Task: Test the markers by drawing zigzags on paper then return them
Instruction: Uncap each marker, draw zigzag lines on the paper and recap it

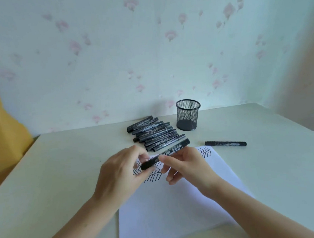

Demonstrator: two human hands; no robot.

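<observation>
Now both hands hold one black marker [165, 153] above the paper [170, 208]: the left hand [119, 175] pinches its near end, the right hand [184, 165] grips the middle. Beyond the hands lie a pile of markers [153, 133] and a mesh cup [188, 115]; another marker [225, 143] lies beyond the right hand on the table [53, 174].

Single head-worn wide-angle cam, looking fwd and down from above the table [62, 164] near edge, close on both forearms and the paper [177, 201] in foreground, floral wall [147, 54] behind; no 2nd view.
</observation>
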